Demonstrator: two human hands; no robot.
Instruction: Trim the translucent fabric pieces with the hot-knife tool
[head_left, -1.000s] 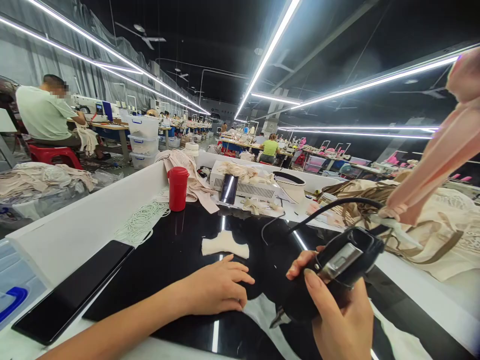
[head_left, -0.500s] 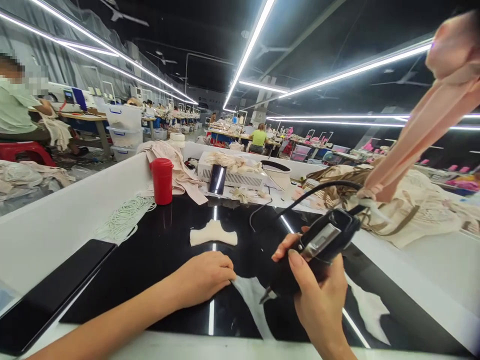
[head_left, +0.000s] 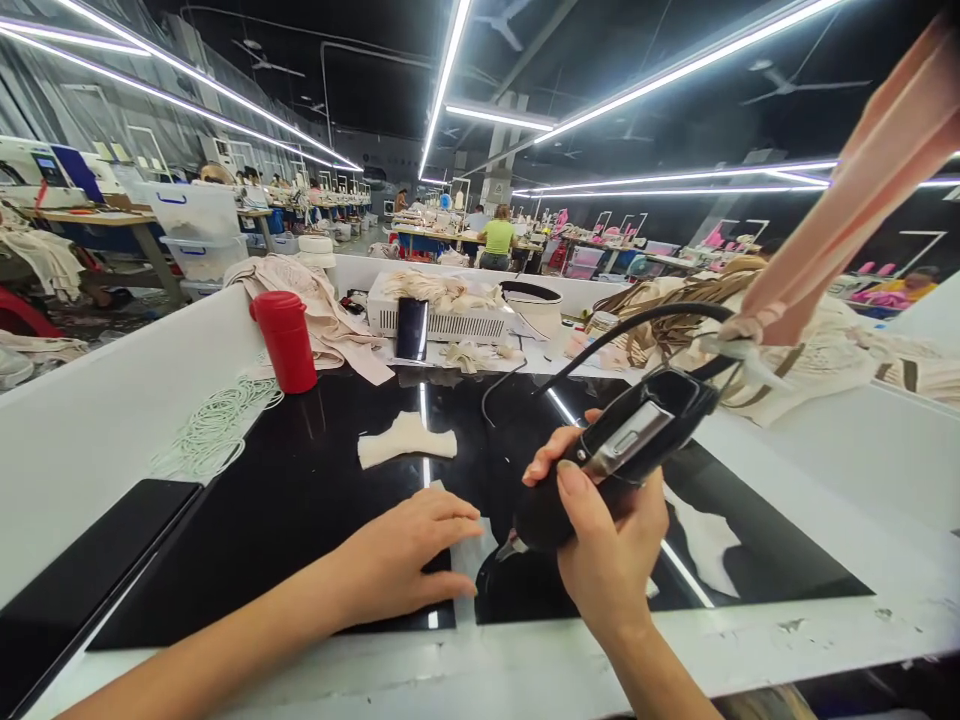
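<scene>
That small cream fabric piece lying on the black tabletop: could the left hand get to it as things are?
Probably yes. The left hand lies flat on the black tabletop, holding nothing, just short of the small cream fabric piece, with only bare surface between them.

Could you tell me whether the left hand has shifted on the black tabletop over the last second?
Yes. The left hand has slid toward the table's near edge, away from the cream fabric piece, which lies farther off now.
</scene>
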